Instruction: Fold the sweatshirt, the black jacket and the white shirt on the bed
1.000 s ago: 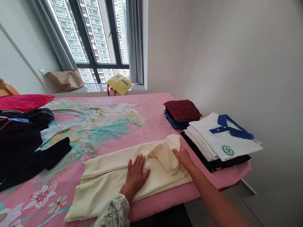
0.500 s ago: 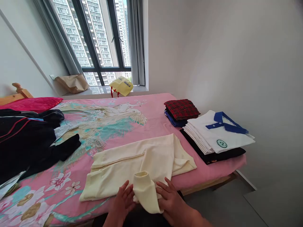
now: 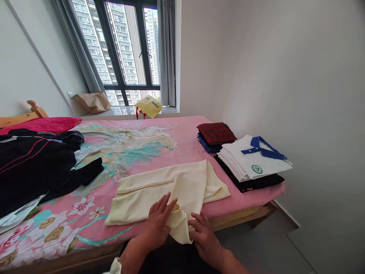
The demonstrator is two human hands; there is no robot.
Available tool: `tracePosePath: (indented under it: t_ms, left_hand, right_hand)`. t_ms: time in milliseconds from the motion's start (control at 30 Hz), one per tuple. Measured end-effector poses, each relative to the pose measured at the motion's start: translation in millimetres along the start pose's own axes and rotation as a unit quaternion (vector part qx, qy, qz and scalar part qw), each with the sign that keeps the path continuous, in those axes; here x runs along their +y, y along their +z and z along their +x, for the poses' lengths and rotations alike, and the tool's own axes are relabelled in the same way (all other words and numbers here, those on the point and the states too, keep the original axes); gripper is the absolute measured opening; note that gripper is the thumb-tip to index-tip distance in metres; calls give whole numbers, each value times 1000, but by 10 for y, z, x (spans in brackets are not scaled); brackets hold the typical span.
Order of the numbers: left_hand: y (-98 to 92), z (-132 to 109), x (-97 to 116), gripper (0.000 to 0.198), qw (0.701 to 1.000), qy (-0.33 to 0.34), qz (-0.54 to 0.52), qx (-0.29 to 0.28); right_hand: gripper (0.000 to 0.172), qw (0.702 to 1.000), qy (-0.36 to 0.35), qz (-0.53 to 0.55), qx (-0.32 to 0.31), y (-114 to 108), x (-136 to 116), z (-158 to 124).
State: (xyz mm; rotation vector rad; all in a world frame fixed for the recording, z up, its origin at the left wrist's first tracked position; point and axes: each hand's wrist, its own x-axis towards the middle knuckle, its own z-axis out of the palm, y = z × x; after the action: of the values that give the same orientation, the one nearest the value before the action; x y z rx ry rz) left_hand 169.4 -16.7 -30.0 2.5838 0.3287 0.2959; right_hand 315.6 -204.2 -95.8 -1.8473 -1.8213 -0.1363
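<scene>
A cream turtleneck top (image 3: 159,194) lies partly folded near the bed's front edge. Its tube-shaped collar (image 3: 179,227) flops over that edge toward me. My left hand (image 3: 159,217) rests on the fabric at the collar's left side, fingers stretched out and flat. At the right side of the collar, my right hand (image 3: 203,236) has its fingers bent around the collar's edge, gripping the cloth. The fingertips of the right hand are partly hidden in the fabric.
Right of the top sit folded white polo shirts (image 3: 251,160) on black cloth, with a red plaid garment (image 3: 216,133) on a stack behind. Dark clothes (image 3: 42,167) lie heaped at left. A yellow bag (image 3: 148,106) and brown paper bag (image 3: 92,102) stand by the window.
My left hand has moved up and right onto the top, flattening over the collar's left side. The collar has sunk from standing upright. My right hand stays at its right edge.
</scene>
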Motion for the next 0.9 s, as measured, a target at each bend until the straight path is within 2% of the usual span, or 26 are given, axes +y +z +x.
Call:
tracePosePath:
  t_ms: [33, 100, 167, 200, 233, 300, 367, 433, 500, 600, 667, 733, 767, 833, 900]
  left_hand:
    - [-57, 71, 50, 81, 997, 36, 59, -34]
    - [-151, 189, 141, 61, 983, 94, 125, -101]
    - [-214, 255, 198, 31, 977, 105, 132, -134]
    - [-238, 265, 212, 22, 980, 92, 116, -133]
    - [-258, 263, 219, 21, 985, 74, 92, -125]
    - [-294, 228, 228, 34, 993, 45, 36, -102]
    - [-332, 170, 243, 44, 994, 36, 11, -104]
    - [-376, 95, 265, 38, 992, 21, 14, -122]
    - [-423, 8, 276, 29, 991, -20, -8, -132]
    - [-449, -136, 267, 36, 983, -95, -106, -120]
    - [-380, -228, 264, 61, 978, -115, -154, -85]
    - [-214, -313, 281, 88, 975, -119, -180, -53]
    - [-100, -354, 297, 93, 972, -129, -190, -39]
    - [161, -441, 341, 92, 960, -173, -219, -10]
    - [419, -538, 388, 86, 929, -232, -285, 44]
  right_hand:
    - [28, 1000, 0, 3, 5, -4, -11, 5]
    - [30, 1000, 3, 16, 13, -19, -32, 13]
    - [30, 999, 8, 36, 22, -37, -47, 12]
    - [30, 998, 13, 48, 29, -46, -52, 8]
    - [29, 997, 21, 62, 40, -53, -57, 3]
    - [27, 992, 44, 93, 68, -63, -67, -6]
    - [27, 985, 63, 129, 94, -66, -74, -4]
    - [28, 978, 70, 161, 115, -69, -76, 16]
    - [28, 969, 74, 189, 138, -80, -73, 54]
    - [25, 953, 89, 229, 178, -122, -80, 133]
    - [24, 942, 109, 248, 198, -159, -109, 191]
    - [23, 939, 127, 249, 202, -187, -155, 245]
    - [22, 940, 133, 244, 201, -194, -178, 268]
    - [21, 940, 142, 232, 204, -186, -213, 300]
    - [20, 931, 154, 242, 227, -148, -220, 313]
